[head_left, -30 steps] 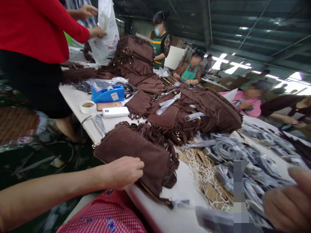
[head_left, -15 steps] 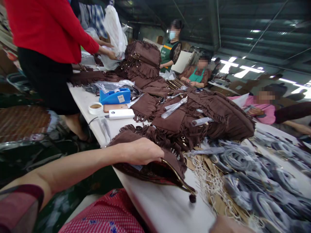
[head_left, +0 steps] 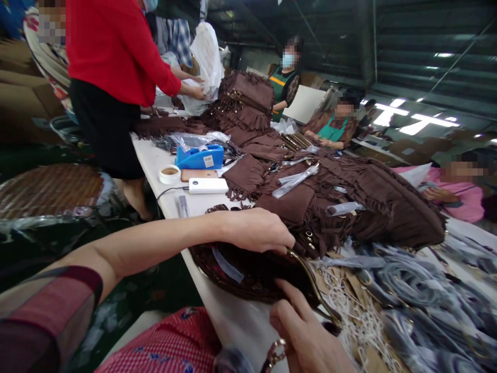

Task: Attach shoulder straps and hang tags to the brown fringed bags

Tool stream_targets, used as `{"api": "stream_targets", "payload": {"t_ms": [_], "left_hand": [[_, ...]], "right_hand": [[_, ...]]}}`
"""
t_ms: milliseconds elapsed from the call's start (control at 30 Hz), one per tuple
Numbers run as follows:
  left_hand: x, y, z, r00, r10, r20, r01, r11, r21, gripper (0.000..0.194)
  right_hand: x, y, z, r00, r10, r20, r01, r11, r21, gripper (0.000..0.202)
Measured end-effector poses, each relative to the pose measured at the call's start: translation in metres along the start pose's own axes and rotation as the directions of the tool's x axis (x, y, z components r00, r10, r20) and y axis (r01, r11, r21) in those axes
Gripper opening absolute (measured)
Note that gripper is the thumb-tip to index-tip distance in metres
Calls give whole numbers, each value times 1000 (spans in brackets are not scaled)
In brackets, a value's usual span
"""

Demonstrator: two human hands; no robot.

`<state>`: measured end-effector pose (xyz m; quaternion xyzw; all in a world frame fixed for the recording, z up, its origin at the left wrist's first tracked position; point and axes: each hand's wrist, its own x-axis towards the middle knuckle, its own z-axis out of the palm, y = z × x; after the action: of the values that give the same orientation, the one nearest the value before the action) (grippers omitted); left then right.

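Observation:
My left hand (head_left: 264, 230) is closed on the far rim of a brown fringed handbag (head_left: 310, 269), near its gold zip. The bag's mouth gapes toward me, showing a dark patterned lining and a clear plastic strip (head_left: 228, 265) inside. At the near side is my right hand (head_left: 305, 326), its index finger reaching into the mouth and the other fingers curled. Below those curled fingers hangs a strap with a gold-coloured metal clasp (head_left: 276, 352), which the hand appears to hold. The strap's other end is out of sight.
Brown fringed bags (head_left: 388, 197) are heaped behind. Plastic-wrapped straps (head_left: 411, 280) and tags with white strings (head_left: 361, 311) lie at right. A blue tape dispenser (head_left: 200, 157), tape roll (head_left: 170, 174), phone (head_left: 200, 175) and white power bank (head_left: 208, 186) sit at left. Several people work around the table.
My right hand has come in from the lower right edge to the bag, with the clasped strap below its fingers. The bag's mouth gapes wider. The whole view has shifted right.

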<state>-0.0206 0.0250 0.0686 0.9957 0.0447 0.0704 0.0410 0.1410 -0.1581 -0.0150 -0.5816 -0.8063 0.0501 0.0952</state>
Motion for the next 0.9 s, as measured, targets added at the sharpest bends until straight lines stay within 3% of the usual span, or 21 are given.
{"api": "stream_targets", "payload": {"t_ms": [133,300,367,433,533,633,767,900], "left_hand": [[7,-11,-12,999,-43,9,43,998,55,8],[-1,-27,4,995,-51,82,45,997,67,21],[-14,-34,13,986,-141,86,135,988,74,24],[-31,-36,20,942,-323,90,318,945,74,21],[-59,-23,25,861,-497,112,501,865,-11,14],[-84,9,29,872,-474,122,488,858,-160,12],[-105,45,43,879,-470,87,477,862,-170,52],[-108,32,54,805,-566,179,593,762,-260,21]], "right_hand": [[12,10,17,988,65,142,-54,996,-77,30],[15,22,26,969,96,226,-77,993,-88,30],[13,26,27,970,111,218,-88,990,-109,26],[12,28,28,971,130,201,-105,986,-130,24],[11,27,31,974,139,179,-114,983,-142,22],[11,24,35,981,142,130,-122,981,-152,21],[13,30,36,984,141,112,-131,987,-96,21],[15,31,21,982,123,143,-150,969,196,24]]}}
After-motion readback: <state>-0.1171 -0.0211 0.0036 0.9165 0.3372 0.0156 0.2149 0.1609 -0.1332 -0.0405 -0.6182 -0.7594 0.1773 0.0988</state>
